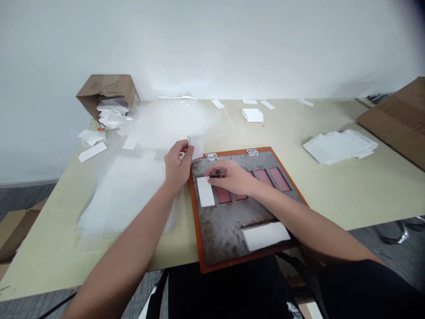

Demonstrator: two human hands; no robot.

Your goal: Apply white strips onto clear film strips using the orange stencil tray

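Note:
My left hand (179, 163) is closed on a small stack of white cards (196, 146), just beyond the upper left corner of a hinged board. My right hand (229, 177) pinches the edge of a white card (206, 192), which lies over the leftmost slot of the board's grey metal plate (221, 228). Several slots in a row show a pink base (280, 179); my right hand and forearm hide parts of them. On the plate's near right part rests a white strip-shaped stack (265, 235). Orange edging (196, 221) runs around the board, with two hinges (211, 157) at its far side.
Translucent sheets (122, 195) lie left of the board, with a blurred clear plastic bag (172, 122) behind. An open cardboard box (111, 84) holds white cards. White sheets (338, 147) and another carton (398, 119) are at right. A small card stack (253, 115) sits near the wall.

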